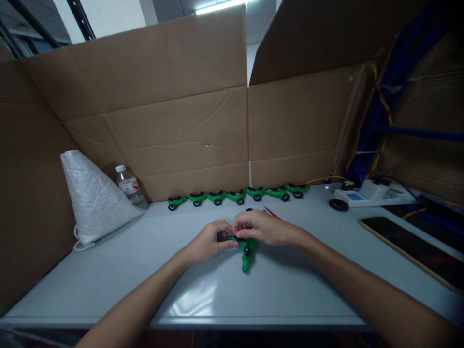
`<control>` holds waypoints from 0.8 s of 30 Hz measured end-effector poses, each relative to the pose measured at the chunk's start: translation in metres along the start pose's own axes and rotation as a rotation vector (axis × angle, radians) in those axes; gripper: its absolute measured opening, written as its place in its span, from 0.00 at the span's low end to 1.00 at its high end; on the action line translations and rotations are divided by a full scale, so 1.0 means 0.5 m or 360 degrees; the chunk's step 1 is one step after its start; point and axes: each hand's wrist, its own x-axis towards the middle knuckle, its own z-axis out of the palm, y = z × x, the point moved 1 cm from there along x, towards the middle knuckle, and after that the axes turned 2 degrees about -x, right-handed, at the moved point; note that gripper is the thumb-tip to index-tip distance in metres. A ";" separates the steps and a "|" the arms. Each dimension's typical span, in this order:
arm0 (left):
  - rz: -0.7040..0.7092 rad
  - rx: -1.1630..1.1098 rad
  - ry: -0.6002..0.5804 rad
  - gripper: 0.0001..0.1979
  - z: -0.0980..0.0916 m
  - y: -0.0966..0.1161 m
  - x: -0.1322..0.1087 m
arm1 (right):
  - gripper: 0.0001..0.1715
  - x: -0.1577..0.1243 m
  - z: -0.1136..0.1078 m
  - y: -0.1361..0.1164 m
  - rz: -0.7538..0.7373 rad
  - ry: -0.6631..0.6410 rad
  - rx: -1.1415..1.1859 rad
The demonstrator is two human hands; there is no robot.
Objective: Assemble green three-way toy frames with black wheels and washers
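Near the middle of the table, a green plastic toy vehicle (248,255) with a small black round piece on it lies with its narrow end towards me. My left hand (212,240) is closed on its left side, thumb along the near edge. From above and behind, my right hand (263,226) pinches at the toy's far end, close to the left fingertips. A dark part shows beneath the right fingers; what exactly they pinch is hidden. Just behind my right hand lie a red pointed tool (271,211), partly covered, and a small black round piece (250,210).
Several green toy vehicles with black wheels (236,197) stand in a row along the cardboard wall (181,130). At left are a silvery bag (96,198) and a water bottle (131,187). On the right lie a black ring (338,205), a power strip (373,193) and a phone (413,249).
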 end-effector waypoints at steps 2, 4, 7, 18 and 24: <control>0.0001 -0.0010 -0.0007 0.16 0.000 0.001 0.000 | 0.06 0.000 0.001 0.002 0.0018 -0.0005 -0.0017; 0.0012 -0.0024 -0.0008 0.16 0.000 0.003 0.000 | 0.05 0.000 0.002 0.002 0.0019 0.0003 -0.0012; 0.0024 -0.0041 -0.0003 0.16 0.000 0.002 0.000 | 0.04 -0.001 0.001 0.000 0.0018 0.0009 0.0005; 0.0005 -0.0003 -0.0011 0.17 -0.003 0.009 -0.001 | 0.11 0.000 0.005 0.000 0.0063 0.0056 -0.0108; 0.0015 -0.0054 0.0027 0.18 -0.004 0.013 -0.002 | 0.14 0.000 0.004 0.002 0.0041 0.0086 -0.0202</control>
